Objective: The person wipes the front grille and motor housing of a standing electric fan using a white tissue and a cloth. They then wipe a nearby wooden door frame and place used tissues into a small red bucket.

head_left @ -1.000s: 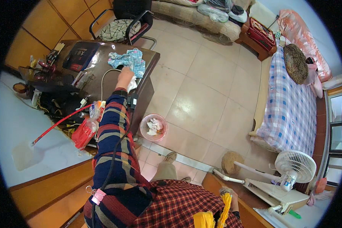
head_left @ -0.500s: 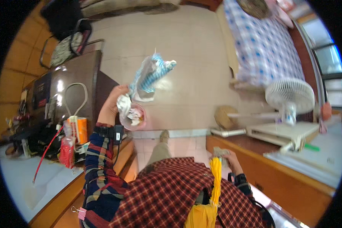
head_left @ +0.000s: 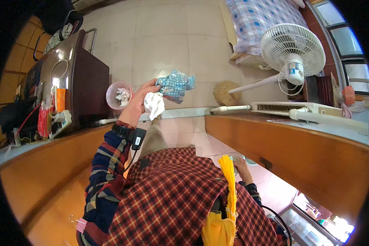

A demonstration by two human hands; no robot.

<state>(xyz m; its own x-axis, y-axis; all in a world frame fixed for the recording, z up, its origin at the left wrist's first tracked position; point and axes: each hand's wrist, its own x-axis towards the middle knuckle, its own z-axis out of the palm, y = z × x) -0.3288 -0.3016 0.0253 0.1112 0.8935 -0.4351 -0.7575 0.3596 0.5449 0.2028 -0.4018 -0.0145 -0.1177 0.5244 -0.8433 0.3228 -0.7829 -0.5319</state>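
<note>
My left hand [head_left: 145, 95] is closed on a bunched blue-and-white patterned cloth or thin bag [head_left: 175, 86]. A crumpled white tissue [head_left: 154, 105] hangs at the same hand, beneath the fingers. Just left of that hand, on the floor, stands a pink bin [head_left: 109, 98] with crumpled white paper [head_left: 123, 96] inside. Low at my right side, my right hand [head_left: 242, 169] has its fingers curled around something small and pale grey-green [head_left: 235, 160], whose kind I cannot make out. A gathered yellow cloth [head_left: 229, 184] hangs beside it, over my checked garment.
A dark cabinet [head_left: 88, 78] stands left of the bin. Ahead right are a white fan [head_left: 293, 45], its round brown base [head_left: 225, 93], and a bed with a blue-checked cover [head_left: 262, 24]. A pale threshold [head_left: 180, 113] crosses the floor; wooden panels [head_left: 274, 143] flank me.
My left hand has gone from beside the bin to its right. The blue cloth, spread out before, is now bunched up. The threshold and fan sit higher in the view.
</note>
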